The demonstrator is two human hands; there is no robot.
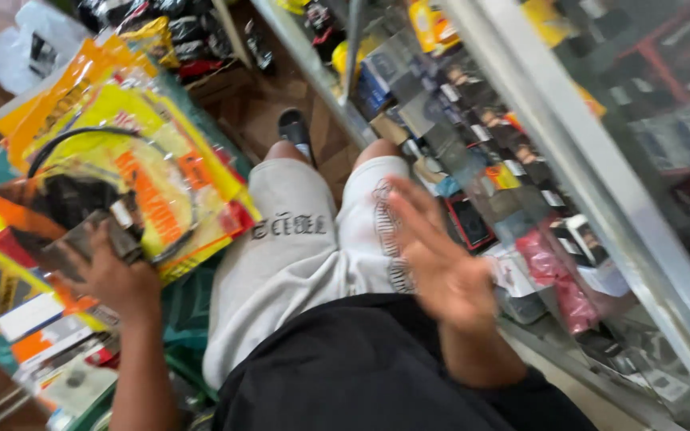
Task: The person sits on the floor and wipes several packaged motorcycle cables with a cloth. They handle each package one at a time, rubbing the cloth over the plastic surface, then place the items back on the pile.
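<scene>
Gripping yellow-orange packets [133, 172], left hand [113, 275]

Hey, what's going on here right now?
A person in grey shorts stands by a glass display case full of small goods. The left hand has its grip on a small dark pack atop a pile of yellow and orange packets holding coiled black cables. The right hand is open in the air, blurred, holding nothing.

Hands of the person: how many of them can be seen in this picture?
2. The left hand rests on the stack of yellow and orange packets at the left. The right hand is open and blurred above the grey shorts, holding nothing.
</scene>
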